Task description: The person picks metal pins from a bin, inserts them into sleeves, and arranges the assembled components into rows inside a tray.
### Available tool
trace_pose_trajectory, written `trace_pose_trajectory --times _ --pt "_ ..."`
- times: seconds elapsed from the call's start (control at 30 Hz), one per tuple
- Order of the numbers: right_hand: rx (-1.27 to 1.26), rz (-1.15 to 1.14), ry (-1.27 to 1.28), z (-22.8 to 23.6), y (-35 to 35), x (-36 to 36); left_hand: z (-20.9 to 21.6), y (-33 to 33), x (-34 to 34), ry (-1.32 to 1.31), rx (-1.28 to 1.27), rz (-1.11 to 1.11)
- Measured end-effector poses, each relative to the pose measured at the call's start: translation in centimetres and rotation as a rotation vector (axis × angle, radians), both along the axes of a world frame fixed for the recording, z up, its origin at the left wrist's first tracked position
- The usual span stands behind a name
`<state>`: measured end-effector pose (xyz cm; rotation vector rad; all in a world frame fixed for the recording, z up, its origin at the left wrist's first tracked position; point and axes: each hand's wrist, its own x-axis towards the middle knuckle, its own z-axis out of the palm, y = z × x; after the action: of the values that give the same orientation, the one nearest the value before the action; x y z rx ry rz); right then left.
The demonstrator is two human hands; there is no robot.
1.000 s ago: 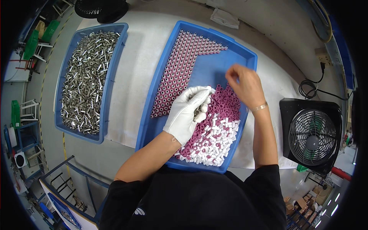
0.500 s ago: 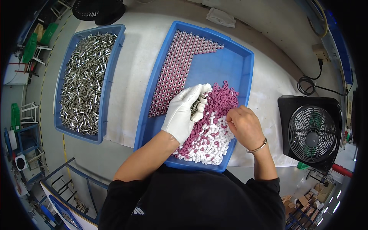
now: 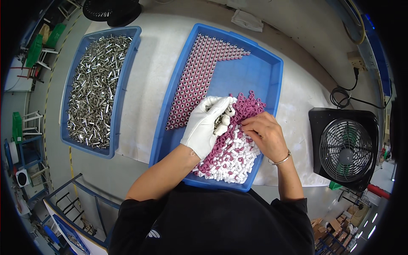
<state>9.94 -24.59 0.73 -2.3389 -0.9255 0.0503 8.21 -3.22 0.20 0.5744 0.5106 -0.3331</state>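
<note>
My left hand [image 3: 203, 127], in a white glove, is curled round several small metal sleeves [image 3: 220, 120] over the middle of a blue tray [image 3: 277, 80]. At that glove's fingertips a purple ring [image 3: 230, 95] shows. My bare right hand [image 3: 267, 134], with a bangle at the wrist, has thumb and fingers pinched together just above the loose purple rings [image 3: 248, 106]; whatever is between them is too small to make out. White short tubes [image 3: 236, 163] lie mixed with purple rings at the tray's near end. Metal sleeves with purple rings [image 3: 193, 80] stand in close rows along its left side.
To the left, a second blue bin [image 3: 135, 46] holds a heap of shiny metal sleeves [image 3: 95, 89]. A black box fan [image 3: 346, 146] stands at right, its cable [image 3: 340, 95] coiled behind. A white cloth [image 3: 247, 20] lies at the back; another black fan [image 3: 111, 10] sits far left.
My right hand has moved left, closer to my left hand, its fingers now at the edge of the purple rings. A purple ring now shows at the left glove's fingertips.
</note>
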Motion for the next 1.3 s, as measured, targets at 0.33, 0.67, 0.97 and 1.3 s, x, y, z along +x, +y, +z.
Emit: trace_pose_trajectory --times 0.33,0.67,0.97,1.3 --pt "0.207 -0.105 -0.088 1.8 3.3 0.4 -0.3 0.2 -0.3 0.001 -0.001 -0.031" --pt "0.281 -0.07 -0.221 2.9 6.0 0.9 -0.1 -0.3 -0.4 0.017 0.052 0.036" --pt "0.215 -0.179 -0.115 1.7 5.7 3.0 0.6 0.0 0.2 0.024 -0.006 0.005" --pt "-0.107 -0.493 -0.158 -3.4 3.9 14.9 -0.5 0.3 0.1 -0.064 0.001 -0.063"
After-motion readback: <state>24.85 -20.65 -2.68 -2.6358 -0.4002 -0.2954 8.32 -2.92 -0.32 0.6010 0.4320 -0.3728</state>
